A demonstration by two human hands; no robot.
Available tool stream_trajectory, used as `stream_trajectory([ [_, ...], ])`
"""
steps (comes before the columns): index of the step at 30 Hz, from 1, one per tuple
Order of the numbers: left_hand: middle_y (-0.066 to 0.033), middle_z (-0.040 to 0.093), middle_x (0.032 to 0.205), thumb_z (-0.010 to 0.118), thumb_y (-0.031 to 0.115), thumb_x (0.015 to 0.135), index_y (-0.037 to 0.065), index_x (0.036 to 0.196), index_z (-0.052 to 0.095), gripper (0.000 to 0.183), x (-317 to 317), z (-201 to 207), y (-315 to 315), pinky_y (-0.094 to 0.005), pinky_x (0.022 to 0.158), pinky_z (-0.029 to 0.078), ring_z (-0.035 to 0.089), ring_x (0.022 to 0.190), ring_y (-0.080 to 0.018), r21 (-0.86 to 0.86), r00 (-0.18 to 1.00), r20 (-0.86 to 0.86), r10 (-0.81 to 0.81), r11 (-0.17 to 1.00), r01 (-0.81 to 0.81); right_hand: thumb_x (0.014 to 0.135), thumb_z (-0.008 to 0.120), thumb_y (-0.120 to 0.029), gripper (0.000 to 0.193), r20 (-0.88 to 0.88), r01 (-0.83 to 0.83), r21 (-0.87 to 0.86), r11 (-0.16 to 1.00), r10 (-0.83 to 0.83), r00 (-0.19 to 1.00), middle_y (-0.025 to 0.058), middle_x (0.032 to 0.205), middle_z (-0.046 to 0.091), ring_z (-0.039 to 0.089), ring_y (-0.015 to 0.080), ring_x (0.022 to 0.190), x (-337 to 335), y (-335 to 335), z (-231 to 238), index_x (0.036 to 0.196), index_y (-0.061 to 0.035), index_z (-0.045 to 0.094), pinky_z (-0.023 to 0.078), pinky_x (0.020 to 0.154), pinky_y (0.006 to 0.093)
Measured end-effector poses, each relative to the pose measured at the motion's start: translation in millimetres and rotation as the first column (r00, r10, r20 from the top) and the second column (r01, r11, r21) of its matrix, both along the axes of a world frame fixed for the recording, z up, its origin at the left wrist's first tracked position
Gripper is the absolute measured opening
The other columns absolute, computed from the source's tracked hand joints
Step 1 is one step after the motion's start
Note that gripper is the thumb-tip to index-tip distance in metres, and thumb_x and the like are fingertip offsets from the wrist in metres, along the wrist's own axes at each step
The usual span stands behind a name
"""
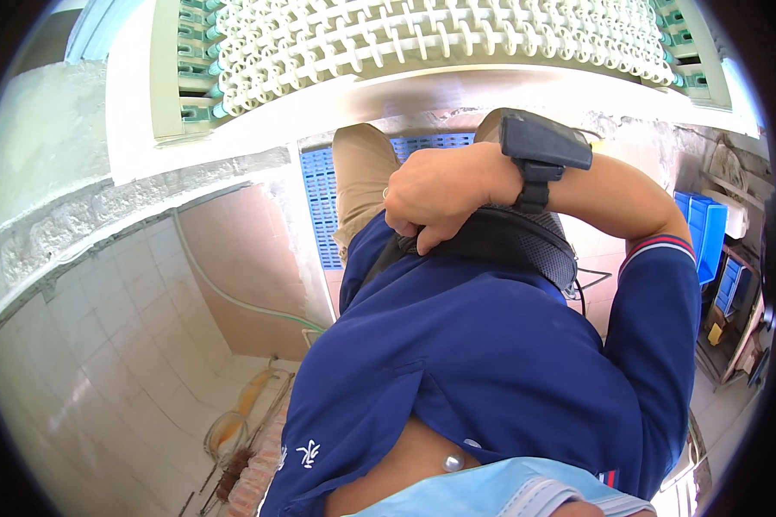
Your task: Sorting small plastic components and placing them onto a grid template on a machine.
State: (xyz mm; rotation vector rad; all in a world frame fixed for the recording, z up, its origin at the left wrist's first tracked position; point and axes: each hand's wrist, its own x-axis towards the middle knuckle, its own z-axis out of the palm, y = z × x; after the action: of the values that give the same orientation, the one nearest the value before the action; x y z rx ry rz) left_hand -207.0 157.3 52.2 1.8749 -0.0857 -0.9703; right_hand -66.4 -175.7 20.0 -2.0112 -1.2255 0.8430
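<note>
My right hand (437, 195) reaches across my waist with its fingers curled in and the thumb pointing down. It grips the left end of a black waist bag (526, 237) worn over my dark blue shirt. What exactly lies between the fingertips, perhaps a zip pull or the strap, is hidden. On my right wrist sits a black device with a strap (543, 151). My left hand is out of the picture. Beyond my legs lies a white frame (138, 129) set with dense rows of white ring-shaped parts (440, 39) and green pieces along both sides.
A blue plastic grid mat (322, 207) lies under my feet. To the left run a rough concrete ledge (69, 211) and a pale hose (224, 297) along a tiled recess. Blue bins (703, 233) and a cluttered shelf (733, 310) stand at the right.
</note>
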Motion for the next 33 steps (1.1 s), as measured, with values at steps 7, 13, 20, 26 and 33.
stream_trajectory([
  [7, -0.0113, 0.062, 0.088, 0.064, 0.01, 0.075, 0.003, 0.082, 0.062, 0.01, -6, 6, -1, -0.0325, 0.077, 0.045, 0.057, 0.084, -0.0297, -0.012, 0.998, 0.007, 0.061, 0.998, -0.061, 0.061, 0.067, -0.02, 0.02, 0.102, 0.014, -0.036, 0.999, -0.011, 0.995, 0.0152, 0.067, 0.061, 0.06, 0.0342, 0.07, 0, -1, -4, 0.071, -0.0025, 0.065, 0.048, 0.063, 0.0419],
  [13, -0.0111, 0.062, 0.086, 0.064, 0.011, 0.075, 0.003, 0.083, 0.063, 0.011, -10, 7, 0, -0.0318, 0.075, 0.045, 0.057, 0.081, -0.0294, -0.036, 0.992, 0.027, 0.121, 0.992, -0.12, 0.061, 0.066, -0.02, 0.022, 0.091, 0.002, -0.066, 0.998, 0.004, 0.996, 0.0172, 0.068, 0.06, 0.06, 0.0356, 0.069, -5, -6, 4, 0.076, -0.0035, 0.065, 0.048, 0.063, 0.0425],
  [20, -0.0107, 0.062, 0.083, 0.063, 0.013, 0.076, 0.004, 0.084, 0.063, 0.012, -3, 10, -7, -0.0311, 0.073, 0.046, 0.058, 0.078, -0.029, -0.071, 0.986, 0.02, 0.168, 0.984, -0.166, 0.068, 0.062, -0.021, 0.02, -0.024, 0.026, -0.161, 0.987, -0.031, 0.999, 0.0115, 0.081, 0.062, 0.06, 0.0323, 0.076, -32, -29, 2, 0.084, -0.0078, 0.066, 0.048, 0.066, 0.0402],
  [26, -0.0105, 0.062, 0.081, 0.063, 0.014, 0.076, 0.004, 0.084, 0.064, 0.013, -4, -5, -2, -0.0304, 0.071, 0.046, 0.058, 0.076, -0.0287, -0.087, 0.983, 0.017, 0.182, 0.98, -0.18, 0.071, 0.062, -0.023, 0.019, 0.053, 0.159, -0.051, 0.986, -0.156, 0.986, 0.01, 0.079, 0.061, 0.06, 0.031, 0.075, -59, -47, 7, 0.084, -0.0092, 0.066, 0.047, 0.064, 0.041],
  [33, -0.0101, 0.062, 0.078, 0.062, 0.015, 0.076, 0.004, 0.085, 0.064, 0.014, 24, -6, -5, -0.0297, 0.069, 0.046, 0.058, 0.073, -0.0282, -0.117, 0.995, 0.01, 0.097, 0.989, -0.095, 0.074, 0.06, -0.02, 0.017, -0.024, 0.369, -0.087, 0.926, -0.372, 0.928, 0.0089, 0.079, 0.061, 0.059, 0.0288, 0.079, -85, -70, 15, 0.086, -0.0098, 0.066, 0.046, 0.068, 0.0396],
])
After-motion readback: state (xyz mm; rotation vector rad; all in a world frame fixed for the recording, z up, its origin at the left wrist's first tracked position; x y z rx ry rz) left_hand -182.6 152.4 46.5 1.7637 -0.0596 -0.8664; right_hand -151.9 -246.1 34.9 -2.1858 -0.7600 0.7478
